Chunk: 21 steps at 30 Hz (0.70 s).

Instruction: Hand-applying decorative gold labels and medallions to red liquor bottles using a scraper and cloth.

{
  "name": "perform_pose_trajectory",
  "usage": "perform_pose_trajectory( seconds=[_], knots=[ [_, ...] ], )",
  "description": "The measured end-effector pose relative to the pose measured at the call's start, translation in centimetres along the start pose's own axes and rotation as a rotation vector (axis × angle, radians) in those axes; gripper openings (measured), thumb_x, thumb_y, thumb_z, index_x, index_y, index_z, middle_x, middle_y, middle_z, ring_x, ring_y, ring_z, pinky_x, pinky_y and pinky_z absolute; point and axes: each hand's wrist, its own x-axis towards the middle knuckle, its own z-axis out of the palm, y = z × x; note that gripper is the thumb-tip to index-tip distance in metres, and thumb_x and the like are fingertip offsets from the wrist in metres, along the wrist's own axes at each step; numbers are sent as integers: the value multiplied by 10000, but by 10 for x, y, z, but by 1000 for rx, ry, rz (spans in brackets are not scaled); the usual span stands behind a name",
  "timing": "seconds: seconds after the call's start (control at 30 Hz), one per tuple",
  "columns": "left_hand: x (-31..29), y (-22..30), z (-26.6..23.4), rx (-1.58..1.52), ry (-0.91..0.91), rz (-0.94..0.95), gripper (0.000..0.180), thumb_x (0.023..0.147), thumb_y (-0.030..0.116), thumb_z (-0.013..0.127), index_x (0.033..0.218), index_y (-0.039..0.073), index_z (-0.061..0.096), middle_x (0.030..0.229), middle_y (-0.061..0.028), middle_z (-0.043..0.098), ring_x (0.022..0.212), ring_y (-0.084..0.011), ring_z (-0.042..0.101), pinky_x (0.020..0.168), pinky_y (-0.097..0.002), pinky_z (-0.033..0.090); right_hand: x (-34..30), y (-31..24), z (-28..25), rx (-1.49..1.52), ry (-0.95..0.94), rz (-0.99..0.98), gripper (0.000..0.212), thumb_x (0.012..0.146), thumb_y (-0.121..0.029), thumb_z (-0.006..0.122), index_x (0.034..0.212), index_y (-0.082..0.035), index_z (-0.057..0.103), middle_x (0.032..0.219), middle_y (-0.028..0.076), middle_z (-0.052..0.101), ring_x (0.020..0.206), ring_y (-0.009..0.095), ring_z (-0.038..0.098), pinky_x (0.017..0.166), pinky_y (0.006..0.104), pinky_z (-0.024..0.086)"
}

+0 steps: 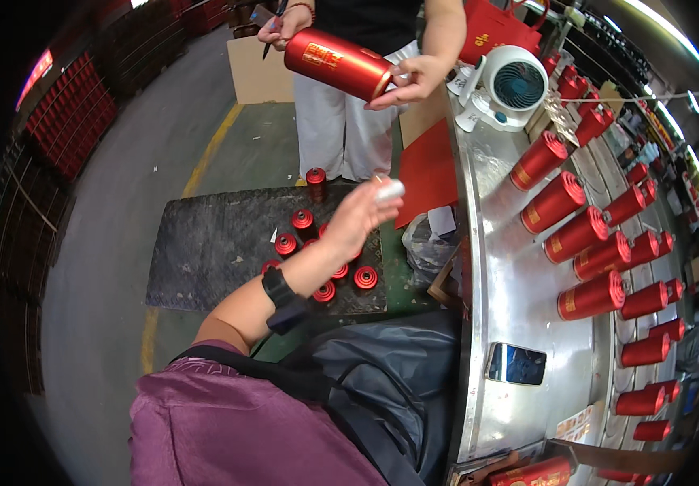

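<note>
My left hand (353,217) reaches forward over several red canisters (302,219) with ringed tops, which stand on a dark mat. A small white wad (389,191) shows at my fingertips, partly wrapped by the fingers; blur hides its exact kind. A dark watch (283,301) is on that wrist, below a purple sleeve. My right hand does not show. Across from me, another person's hands hold a large shiny red canister (338,63) on its side, with gold marking; one of them also has a dark pen (267,49).
On my right runs a metal workbench (495,292) with rows of red canisters (554,201), a phone (516,364) and a white fan (514,81). A plastic bag (426,251) sits beside the bench. Stacked crates (70,113) line the far left.
</note>
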Motion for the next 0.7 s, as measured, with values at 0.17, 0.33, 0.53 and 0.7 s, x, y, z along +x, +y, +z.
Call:
perform_pose_trajectory(
  seconds=[0.17,0.33,0.53,0.7],
  knots=[
    [51,47,-13,-259,290,205,861,982,605,553,1502,-32,295,1453,-188,443,1321,-309,510,1111,-416,442,1,-25,22,165,-56,-221,246,993,-108,632,1180,50,658,1093,143,701,997,209,654,904,333,537],
    [74,96,9,-262,87,385,784,966,617,573,1482,66,362,1429,-104,499,1326,-253,512,1122,-407,422,-5,-52,39,148,-104,-186,184,976,-73,650,1127,30,667,1070,124,702,963,191,660,863,312,540],
    [86,102,12,-319,76,385,690,961,543,617,1431,82,410,1355,-89,559,1272,-224,557,1101,-424,455,-18,-60,72,133,-55,-200,207,931,-23,678,1130,32,664,1063,111,698,938,198,655,842,337,557],
    [83,118,2,-416,31,403,592,935,448,682,1324,37,505,1240,-91,629,1180,-213,612,1056,-390,471,-25,-85,88,37,-107,-118,377,909,14,659,1283,6,617,1154,125,662,946,229,642,774,354,575]
  ],
)
